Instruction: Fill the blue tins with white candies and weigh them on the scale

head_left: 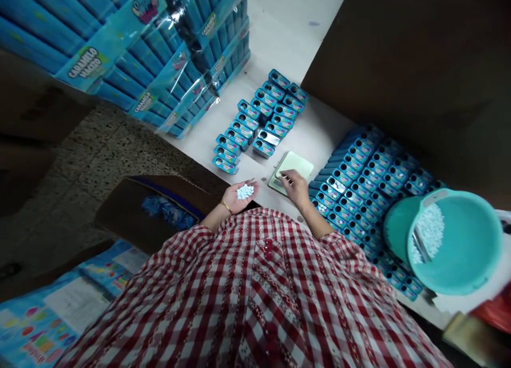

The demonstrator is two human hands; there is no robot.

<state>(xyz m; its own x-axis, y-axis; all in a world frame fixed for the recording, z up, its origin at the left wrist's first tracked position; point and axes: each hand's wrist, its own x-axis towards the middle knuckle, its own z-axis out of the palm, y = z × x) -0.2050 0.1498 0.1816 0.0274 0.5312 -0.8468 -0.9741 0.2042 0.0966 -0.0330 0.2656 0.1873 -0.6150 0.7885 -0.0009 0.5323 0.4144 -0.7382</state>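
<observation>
My left hand is turned palm up and cupped, holding a small heap of white candies. A gold-coloured bangle is on that wrist. Over the pale kitchen scale is my right hand, its fingertips drawn together in a pinch. Whether anything sits between those fingers is too small to make out. Just beyond my hands stand two uneven groups of small blue dispenser boxes, upright, each with a dark round hole in its top.
Many more blue boxes stand in rows at right. A teal bucket there holds white candies and a metal scoop. Wrapped display packs are stacked at upper left. A cardboard box with blue packets sits below the table edge.
</observation>
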